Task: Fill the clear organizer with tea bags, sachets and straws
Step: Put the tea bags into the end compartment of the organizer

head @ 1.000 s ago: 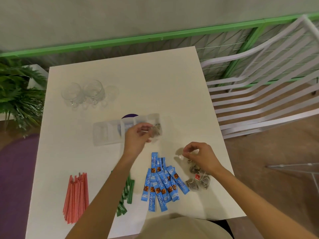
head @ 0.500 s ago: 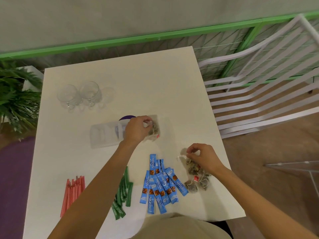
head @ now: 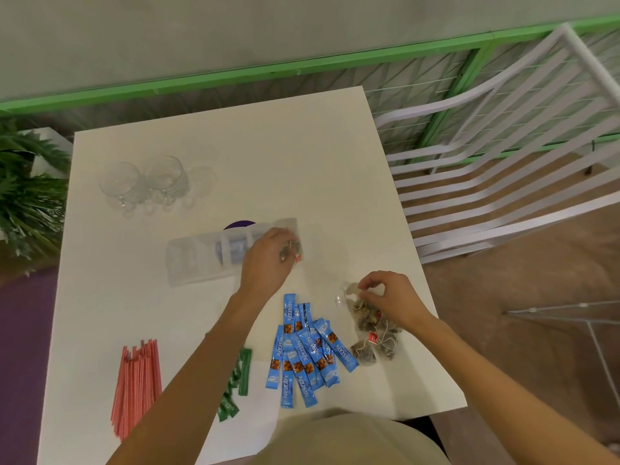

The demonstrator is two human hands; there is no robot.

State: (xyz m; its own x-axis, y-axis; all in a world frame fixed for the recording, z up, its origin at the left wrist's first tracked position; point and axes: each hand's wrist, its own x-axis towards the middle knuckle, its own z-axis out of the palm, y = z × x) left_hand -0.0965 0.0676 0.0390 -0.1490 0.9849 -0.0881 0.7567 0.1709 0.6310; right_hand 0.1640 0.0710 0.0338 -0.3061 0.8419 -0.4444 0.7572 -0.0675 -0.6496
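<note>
Left grip (head: 268,260) pinches a tea bag (head: 291,250) at the right-end compartment of the clear organizer (head: 188,260), mid-table. Right grip (head: 385,297) pinches a second tea bag (head: 350,290) at the pile (head: 375,345) by the table's right edge, where tangled strings may drag others off.

Clear organizer (head: 198,260): oblong, several compartments, lying crosswise at centre.
Tea bag (head: 292,251): red tag, at its right-end compartment.
Loose tea bags (head: 375,333): small heap, near right.
Blue Nescafé sachets (head: 305,354): fanned pile, near edge.
Green sachets (head: 239,374): just left of the blue.
Red straws (head: 136,387): flat bundle, near left.
</note>
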